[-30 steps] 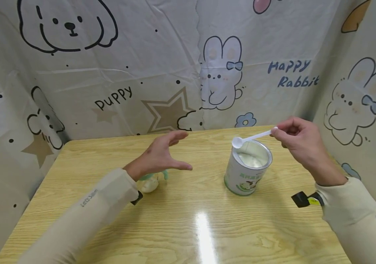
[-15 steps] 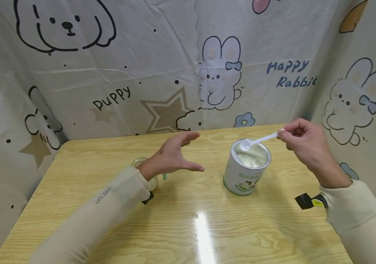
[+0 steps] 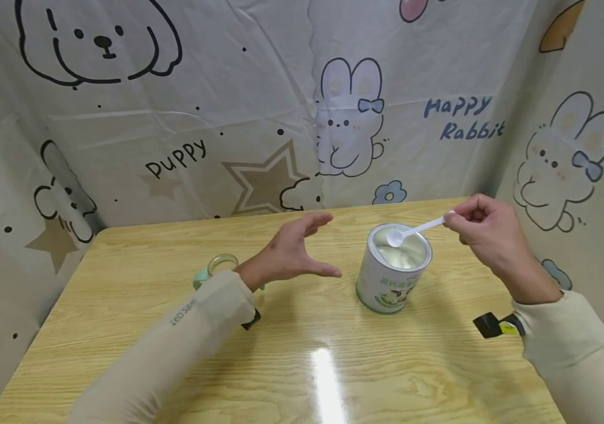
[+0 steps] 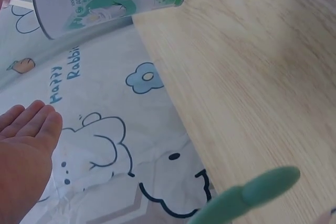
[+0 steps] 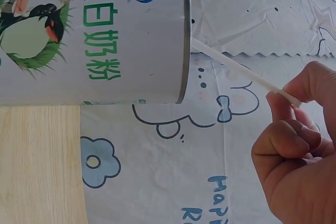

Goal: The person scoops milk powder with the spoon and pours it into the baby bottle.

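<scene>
A white milk powder can (image 3: pixel 387 285) stands open on the table, pale powder showing inside. My right hand (image 3: pixel 495 244) pinches the handle end of a white plastic scoop (image 3: pixel 425 226). The scoop's bowl is at the can's mouth, and I cannot tell whether it touches the powder. In the right wrist view, the can hides that bowl. My left hand (image 3: pixel 294 247) is held left of the can, thumb and fingers spread apart, touching nothing. Partly hidden behind the left wrist is a glass jar (image 3: pixel 222 262) with mint-green parts; a green handle (image 4: pixel 257 190) shows in the left wrist view.
The wooden table (image 3: pixel 365 371) meets a printed cloth (image 3: pixel 259 118) that hangs behind it and at both sides. A bright light reflection lies on the tabletop in front of the can.
My left hand has moved right, closer to the can, uncovering the jar's rim. The scoop's bowl has shifted from the can's left rim to over its opening.
</scene>
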Motion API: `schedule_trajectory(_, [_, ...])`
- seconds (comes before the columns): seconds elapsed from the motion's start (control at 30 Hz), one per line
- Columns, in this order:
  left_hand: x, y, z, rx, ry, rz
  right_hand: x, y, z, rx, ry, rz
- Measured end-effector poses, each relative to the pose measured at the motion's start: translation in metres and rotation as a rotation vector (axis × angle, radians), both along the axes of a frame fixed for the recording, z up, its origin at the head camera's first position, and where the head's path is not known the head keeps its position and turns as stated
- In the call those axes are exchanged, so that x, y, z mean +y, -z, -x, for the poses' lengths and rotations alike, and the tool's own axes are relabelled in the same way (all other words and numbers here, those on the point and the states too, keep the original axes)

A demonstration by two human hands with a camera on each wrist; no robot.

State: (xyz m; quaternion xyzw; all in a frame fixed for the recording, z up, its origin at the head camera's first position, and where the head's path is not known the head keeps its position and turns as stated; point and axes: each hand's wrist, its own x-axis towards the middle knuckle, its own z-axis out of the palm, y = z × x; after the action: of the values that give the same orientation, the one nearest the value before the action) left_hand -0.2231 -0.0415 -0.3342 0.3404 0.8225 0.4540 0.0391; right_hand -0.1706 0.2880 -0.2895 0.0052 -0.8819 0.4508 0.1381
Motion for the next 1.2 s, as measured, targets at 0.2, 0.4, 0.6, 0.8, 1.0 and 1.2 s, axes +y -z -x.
schedule_trajectory(0.2, [0.010,0.004,0.001,-0.008,0.014,0.001,-0.002,0.002,0.000,-0.026,0.019,-0.007])
schedule_trajectory(0.4, [0.019,0.011,0.001,-0.017,0.037,-0.020,-0.004,0.006,0.001,-0.051,0.028,-0.032])
schedule_trajectory(0.6, [0.030,0.018,0.002,-0.045,0.041,-0.013,-0.005,0.009,0.002,-0.057,0.034,-0.051])
schedule_trajectory(0.8, [0.039,0.023,0.002,-0.062,0.037,-0.012,-0.009,0.013,0.004,-0.063,0.040,-0.078])
schedule_trajectory(1.0, [0.049,0.026,0.001,-0.093,0.034,-0.017,-0.013,0.018,0.006,-0.045,0.035,-0.090])
schedule_trajectory(1.2, [0.062,0.029,-0.002,-0.118,0.027,-0.017,-0.017,0.020,0.005,-0.036,0.050,-0.134])
